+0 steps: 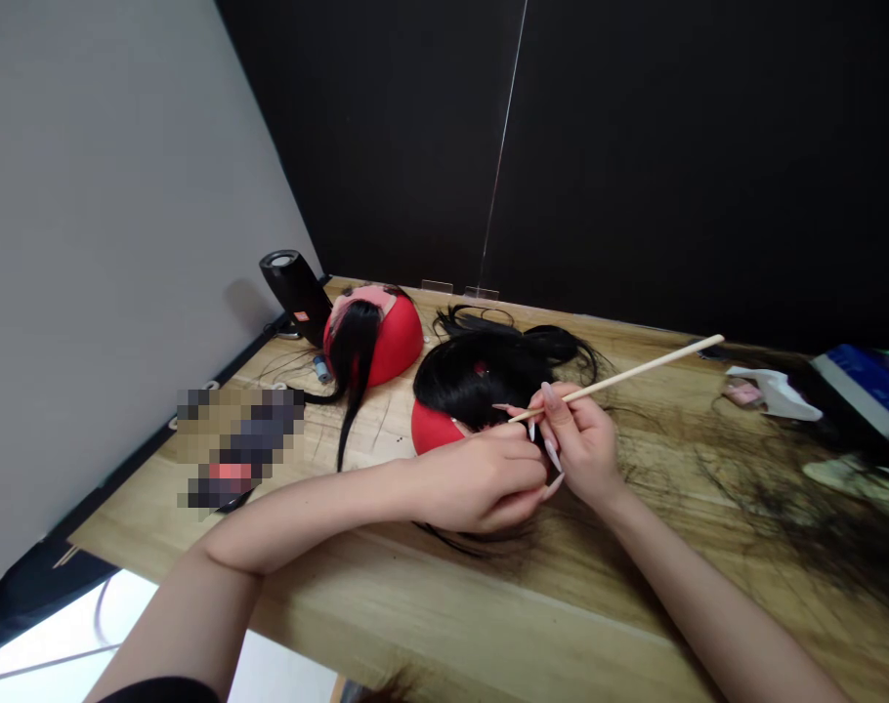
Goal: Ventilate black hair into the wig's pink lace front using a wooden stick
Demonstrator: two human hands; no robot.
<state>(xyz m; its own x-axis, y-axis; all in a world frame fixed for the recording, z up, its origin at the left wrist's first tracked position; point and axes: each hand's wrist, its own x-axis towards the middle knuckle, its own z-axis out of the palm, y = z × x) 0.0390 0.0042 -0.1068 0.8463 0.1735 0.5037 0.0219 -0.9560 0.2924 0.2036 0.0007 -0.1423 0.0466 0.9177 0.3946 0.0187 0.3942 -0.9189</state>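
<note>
Your bare forearms [305, 517] reach in from the bottom of the view, across the grainy plank table [415, 596]. Your left hand [481, 478] is curled closed on the glossy black wig hair [488, 376], which covers a smooth red dome-shaped head form [434, 430]. Your right hand [580, 449] pinches a slim pale wooden stick [620, 379] between thumb and fingers, its tip at the hair, with long pointed pale nails [551, 400] showing. Farther along the table, a second red dome [390, 342] carries a straight black hank, just beside a black cylinder [290, 293]. Fine loose hairs [752, 478] scatter the wood to the right, near a crumpled white tissue [774, 395].
</note>
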